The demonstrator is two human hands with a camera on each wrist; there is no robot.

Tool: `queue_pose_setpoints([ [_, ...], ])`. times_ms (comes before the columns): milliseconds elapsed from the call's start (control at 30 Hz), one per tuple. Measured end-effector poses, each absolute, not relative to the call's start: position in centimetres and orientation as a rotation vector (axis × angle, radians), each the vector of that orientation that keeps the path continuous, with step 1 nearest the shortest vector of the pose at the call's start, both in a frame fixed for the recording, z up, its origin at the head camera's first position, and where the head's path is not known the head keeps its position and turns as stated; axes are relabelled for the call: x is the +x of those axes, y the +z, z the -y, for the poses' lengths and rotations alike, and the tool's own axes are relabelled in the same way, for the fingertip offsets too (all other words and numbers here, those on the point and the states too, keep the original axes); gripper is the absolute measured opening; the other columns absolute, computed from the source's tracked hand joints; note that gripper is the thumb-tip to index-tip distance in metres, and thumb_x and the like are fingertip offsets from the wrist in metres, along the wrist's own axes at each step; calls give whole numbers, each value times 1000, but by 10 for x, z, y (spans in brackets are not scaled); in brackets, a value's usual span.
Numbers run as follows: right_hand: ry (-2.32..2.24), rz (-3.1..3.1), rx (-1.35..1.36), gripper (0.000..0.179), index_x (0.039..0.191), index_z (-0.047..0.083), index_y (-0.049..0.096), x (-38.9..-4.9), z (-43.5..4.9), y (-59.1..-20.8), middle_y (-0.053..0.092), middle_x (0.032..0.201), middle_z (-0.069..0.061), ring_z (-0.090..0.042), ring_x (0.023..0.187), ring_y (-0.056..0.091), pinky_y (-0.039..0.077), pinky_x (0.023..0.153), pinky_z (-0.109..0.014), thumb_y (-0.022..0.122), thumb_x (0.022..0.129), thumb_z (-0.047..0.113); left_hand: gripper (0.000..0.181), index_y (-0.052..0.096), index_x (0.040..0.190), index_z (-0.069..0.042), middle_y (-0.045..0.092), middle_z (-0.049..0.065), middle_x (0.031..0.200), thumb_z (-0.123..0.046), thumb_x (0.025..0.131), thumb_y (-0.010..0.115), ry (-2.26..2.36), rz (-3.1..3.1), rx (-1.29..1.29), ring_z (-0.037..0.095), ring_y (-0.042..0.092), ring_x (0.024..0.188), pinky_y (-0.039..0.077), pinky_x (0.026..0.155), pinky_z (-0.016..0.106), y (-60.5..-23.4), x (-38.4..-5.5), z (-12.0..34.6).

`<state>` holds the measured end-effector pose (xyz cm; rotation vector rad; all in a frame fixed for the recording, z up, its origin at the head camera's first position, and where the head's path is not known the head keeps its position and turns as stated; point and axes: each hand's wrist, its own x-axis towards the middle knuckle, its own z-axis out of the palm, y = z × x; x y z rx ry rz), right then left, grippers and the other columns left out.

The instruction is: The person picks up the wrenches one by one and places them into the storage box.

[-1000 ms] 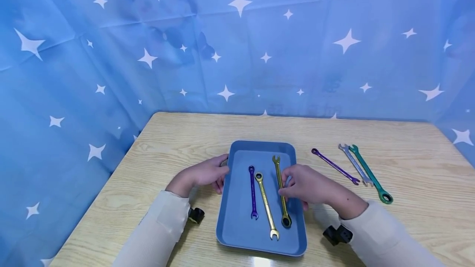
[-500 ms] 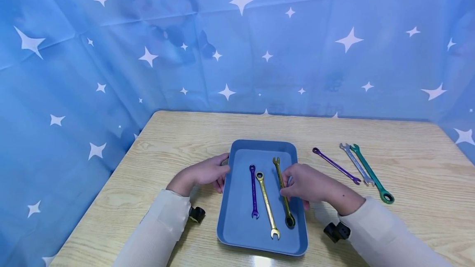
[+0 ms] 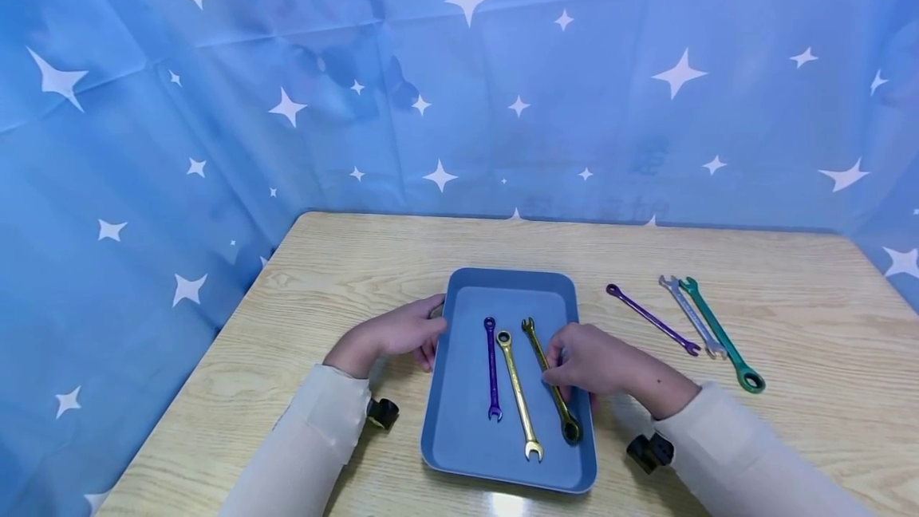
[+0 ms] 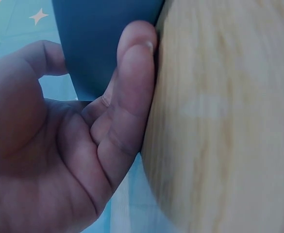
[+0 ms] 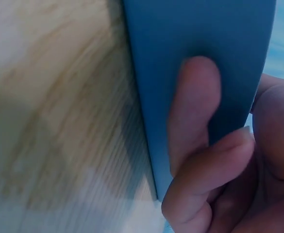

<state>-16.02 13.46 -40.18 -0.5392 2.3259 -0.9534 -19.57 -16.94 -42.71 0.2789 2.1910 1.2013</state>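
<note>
A blue rectangular tray [image 3: 463, 445] sits on the table with three combination wrenches in it. One is a purple wrench [image 3: 492, 369], beside it lies a bright gold wrench [image 3: 520, 397], and nearest the right wall is a darker gold wrench [image 3: 563, 408], slanted. My left hand [image 3: 404, 332] grips the tray's left wall, thumb over the rim and fingers curled against the outside, as the left wrist view shows. Reaching over the right rim, my right hand [image 3: 597, 357] pinches the darker gold wrench near its middle; its other fingers [image 5: 195, 97] lie along the tray's outer wall.
Right of the tray on the wooden table [image 3: 359, 262] lie a second purple wrench [image 3: 652, 319], a silver wrench [image 3: 693, 317] and a green wrench [image 3: 721, 333]. A blue curtain [image 3: 546, 134] with white stars hangs behind the table and along its left side.
The darker gold wrench has turned under my right hand: its open end moved left, its ring end right toward the tray's wall. My left hand keeps its hold on the tray.
</note>
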Motion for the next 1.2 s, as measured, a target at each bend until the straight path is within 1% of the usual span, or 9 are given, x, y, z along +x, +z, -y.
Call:
queue_pose_setpoints([
  [167, -918, -2343, -547, 21, 73, 7, 62, -160, -133, -402, 65, 56, -3, -12, 46, 58, 54, 42, -32, 69, 91, 13, 75, 4, 162, -12, 67, 17, 75, -24, 98, 42, 1202, -2190, 277, 26, 68, 62, 63, 65, 38, -426, -196, 168],
  [267, -877, -2358, -550, 25, 69, 8, 62, -158, -132, -402, 63, 55, -3, -11, 46, 58, 52, 42, -30, 70, 92, 16, 76, 4, 162, -12, 67, 17, 75, -24, 98, 42, 1207, -2188, 278, 26, 67, 62, 63, 65, 38, -426, -196, 168],
  [467, -797, -2373, -546, 28, 68, 12, 62, -153, -128, -400, 60, 53, 1, -10, 47, 53, 45, 43, -25, 68, 94, 22, 75, 4, 162, -12, 67, 16, 75, -23, 98, 42, 1205, -2188, 285, 26, 68, 62, 63, 65, 38, -426, -197, 167],
  [533, -798, -2370, -568, 28, 69, 12, 63, -153, -128, -399, 59, 54, 1, -10, 47, 51, 43, 44, -25, 67, 94, 23, 75, 5, 162, -12, 67, 17, 76, -24, 98, 42, 1204, -2190, 281, 26, 68, 62, 63, 65, 38, -426, -198, 167],
  [633, -827, -2342, -588, 27, 70, 11, 64, -152, -129, -398, 59, 56, 1, -10, 48, 50, 42, 43, -24, 66, 96, 21, 76, 5, 162, -13, 67, 17, 77, -24, 97, 42, 1205, -2191, 273, 27, 68, 63, 63, 66, 38, -427, -198, 168],
  [867, -903, -2239, -682, 19, 82, 11, 66, -153, -133, -399, 62, 64, 0, -10, 54, 54, 44, 44, -24, 62, 98, 19, 73, 8, 162, -13, 67, 17, 78, -22, 98, 41, 1208, -2186, 294, 26, 67, 63, 63, 65, 38, -428, -198, 169],
  [1000, -905, -2249, -699, 15, 86, 13, 67, -153, -135, -400, 64, 65, 1, -10, 51, 51, 43, 42, -24, 62, 99, 19, 73, 8, 162, -13, 67, 17, 77, -22, 98, 41, 1214, -2181, 297, 26, 67, 63, 63, 65, 38, -428, -198, 170],
  [1067, -920, -2275, -710, 14, 86, 14, 67, -152, -136, -400, 65, 65, 1, -10, 48, 49, 45, 40, -25, 62, 98, 18, 73, 7, 162, -12, 67, 17, 77, -23, 98, 41, 1208, -2184, 290, 26, 67, 63, 63, 65, 38, -428, -197, 170],
  [1200, -960, -2343, -708, 12, 86, 13, 67, -150, -138, -397, 65, 67, 1, -12, 46, 52, 49, 38, -28, 63, 97, 16, 74, 6, 162, -12, 67, 16, 76, -24, 98, 41, 1196, -2196, 275, 25, 67, 63, 63, 65, 38, -427, -195, 170],
])
